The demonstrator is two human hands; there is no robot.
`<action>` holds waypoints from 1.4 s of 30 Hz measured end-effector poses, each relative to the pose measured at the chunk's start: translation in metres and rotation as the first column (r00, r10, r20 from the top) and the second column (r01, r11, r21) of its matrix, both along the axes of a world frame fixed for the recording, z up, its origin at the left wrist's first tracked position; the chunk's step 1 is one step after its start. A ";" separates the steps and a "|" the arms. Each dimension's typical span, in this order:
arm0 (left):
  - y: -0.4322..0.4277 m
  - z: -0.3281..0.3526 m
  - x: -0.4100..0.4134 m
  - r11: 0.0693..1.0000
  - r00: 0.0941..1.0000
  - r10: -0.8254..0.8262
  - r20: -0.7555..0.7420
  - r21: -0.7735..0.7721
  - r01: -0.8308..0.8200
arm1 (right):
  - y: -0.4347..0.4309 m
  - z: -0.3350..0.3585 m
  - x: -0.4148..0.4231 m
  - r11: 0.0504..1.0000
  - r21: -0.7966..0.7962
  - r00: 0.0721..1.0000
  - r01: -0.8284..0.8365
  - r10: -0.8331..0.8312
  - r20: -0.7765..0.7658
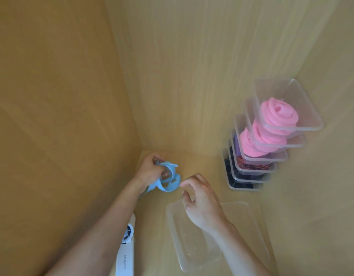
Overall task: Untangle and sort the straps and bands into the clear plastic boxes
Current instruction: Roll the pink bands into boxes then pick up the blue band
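My left hand [151, 170] grips a tangled light blue band [170, 179] near the back left corner of the wooden shelf. My right hand [200, 198] hovers just right of the band, fingers loosely curled and holding nothing, its fingertips almost at the band's loop. Below that hand a clear plastic box [249, 232] lies on the shelf with nothing visible inside. At the right stands a stack of clear boxes [303, 108]; the upper ones hold coiled pink bands [277, 113], the lower ones hold a purple band [237, 147], a reddish strap [251, 166] and dark straps [232, 177].
Wooden walls close in on the left [62, 116] and behind [192, 76]. A white box [125, 253] with printed letters stands against the left wall under my left forearm. Bare shelf [303, 226] lies right of the clear box.
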State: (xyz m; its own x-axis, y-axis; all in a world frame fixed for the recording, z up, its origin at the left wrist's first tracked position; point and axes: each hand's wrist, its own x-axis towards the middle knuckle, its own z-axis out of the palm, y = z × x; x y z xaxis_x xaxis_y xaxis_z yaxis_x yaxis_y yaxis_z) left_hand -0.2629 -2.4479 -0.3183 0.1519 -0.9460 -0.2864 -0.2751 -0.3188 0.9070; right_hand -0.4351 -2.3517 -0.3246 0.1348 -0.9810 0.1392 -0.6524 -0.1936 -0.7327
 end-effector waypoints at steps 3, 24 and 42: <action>0.007 0.020 -0.002 0.991 0.994 -0.086 0.062 -0.100 0.092 | -0.008 0.002 0.003 0.995 -0.037 0.993 0.094 -0.091 0.072; 0.026 0.139 -0.034 0.912 0.954 -0.229 -0.194 -0.385 0.141 | -0.058 0.069 -0.005 0.987 0.153 0.793 -0.049 -0.054 0.607; 0.018 0.135 -0.023 0.915 0.926 -0.046 -0.375 -0.388 -0.112 | -0.043 0.132 -0.023 0.988 0.041 0.613 0.147 -0.124 0.780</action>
State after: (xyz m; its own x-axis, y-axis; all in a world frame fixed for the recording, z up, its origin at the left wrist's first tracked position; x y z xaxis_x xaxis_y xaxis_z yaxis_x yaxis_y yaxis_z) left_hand -0.2855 -2.4304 -0.1831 0.1433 -0.9872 0.0693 0.1087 0.0853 0.9904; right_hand -0.4579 -2.3945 -0.1927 -0.1694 -0.9739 0.1514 0.1405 -0.1759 -0.9743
